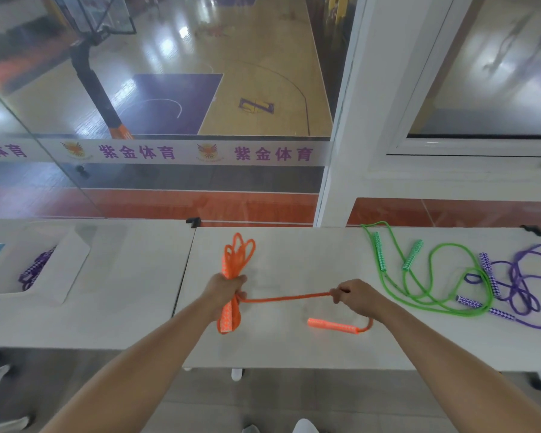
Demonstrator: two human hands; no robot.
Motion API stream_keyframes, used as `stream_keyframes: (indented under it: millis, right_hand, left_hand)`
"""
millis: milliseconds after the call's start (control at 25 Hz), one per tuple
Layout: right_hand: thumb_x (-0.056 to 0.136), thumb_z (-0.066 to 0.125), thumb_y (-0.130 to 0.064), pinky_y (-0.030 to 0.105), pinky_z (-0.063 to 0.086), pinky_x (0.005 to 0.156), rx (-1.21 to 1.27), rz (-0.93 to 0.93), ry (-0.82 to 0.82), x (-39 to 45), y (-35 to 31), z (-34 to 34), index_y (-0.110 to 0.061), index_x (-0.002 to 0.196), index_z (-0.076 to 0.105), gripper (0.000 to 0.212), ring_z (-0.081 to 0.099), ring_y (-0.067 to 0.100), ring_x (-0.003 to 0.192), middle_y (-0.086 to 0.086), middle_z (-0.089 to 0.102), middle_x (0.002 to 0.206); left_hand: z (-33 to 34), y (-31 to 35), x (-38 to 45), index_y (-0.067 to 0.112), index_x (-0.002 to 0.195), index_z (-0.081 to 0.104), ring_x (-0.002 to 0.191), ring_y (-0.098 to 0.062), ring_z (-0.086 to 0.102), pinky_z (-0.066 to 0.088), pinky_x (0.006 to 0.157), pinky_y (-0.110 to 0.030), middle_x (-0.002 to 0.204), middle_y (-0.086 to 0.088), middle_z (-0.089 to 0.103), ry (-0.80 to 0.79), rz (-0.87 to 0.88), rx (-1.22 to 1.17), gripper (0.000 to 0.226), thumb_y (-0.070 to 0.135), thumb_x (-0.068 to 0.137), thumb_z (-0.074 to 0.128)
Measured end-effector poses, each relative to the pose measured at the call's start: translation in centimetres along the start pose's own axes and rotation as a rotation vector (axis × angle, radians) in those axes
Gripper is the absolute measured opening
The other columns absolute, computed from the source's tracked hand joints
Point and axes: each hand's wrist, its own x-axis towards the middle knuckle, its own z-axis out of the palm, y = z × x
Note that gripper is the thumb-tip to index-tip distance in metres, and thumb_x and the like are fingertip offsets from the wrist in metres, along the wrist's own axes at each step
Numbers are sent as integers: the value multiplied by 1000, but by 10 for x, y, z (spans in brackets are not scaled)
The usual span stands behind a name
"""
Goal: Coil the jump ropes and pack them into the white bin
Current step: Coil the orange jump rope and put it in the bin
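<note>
My left hand [225, 289] grips a bundle of folded orange jump rope [236, 254]; its loops stick out beyond my fist and one orange handle [227, 320] hangs below it. A taut orange strand runs from the bundle to my right hand [355, 296], which pinches it. The other orange handle [331, 325] lies on the table under my right wrist. The white bin [72, 270] sits at the left and holds a purple rope [35, 270].
A green jump rope [431, 276] lies loose on the right of the white table [294, 348], and a tangled purple one [519, 285] lies beyond it at the far right. A glass wall stands behind the tables. A seam separates the two tables.
</note>
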Motion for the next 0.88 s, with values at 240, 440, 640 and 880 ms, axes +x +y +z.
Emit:
stream_keyframes:
  millis: [240, 440, 640, 880]
  right_hand:
    - [96, 56, -45, 27, 47, 92, 16, -14, -353, -17, -29, 21, -18, 94, 73, 32, 70, 8, 78, -3, 76, 78]
    - [92, 62, -44, 31, 53, 74, 276, -69, -479, -18, -70, 47, -9, 107, 70, 39, 59, 17, 66, 4, 64, 74]
    - [102, 51, -38, 29, 41, 66, 352, -139, -406, -20, -71, 49, -13, 98, 72, 32, 41, 15, 60, -1, 45, 66]
    - [99, 58, -35, 22, 37, 54, 341, -52, -427, -26, -28, 25, -9, 96, 70, 29, 40, 13, 55, -2, 42, 64]
  left_hand:
    - [11, 26, -11, 10, 86, 60, 53, -17, 59, 46, 46, -24, 63, -5, 55, -59, -54, -266, 14, 15, 95, 69]
    - [39, 37, -26, 11, 90, 61, 54, -17, 58, 50, 55, -29, 63, -5, 57, -162, -91, -363, 10, 15, 94, 70]
    - [35, 37, -22, 11, 91, 61, 58, -18, 59, 52, 61, -32, 66, -5, 56, -147, -169, -533, 9, 14, 95, 68]
    - [-16, 42, 11, 17, 83, 53, 40, -11, 46, 43, 48, -25, 51, 2, 46, 13, -93, -677, 17, 12, 96, 62]
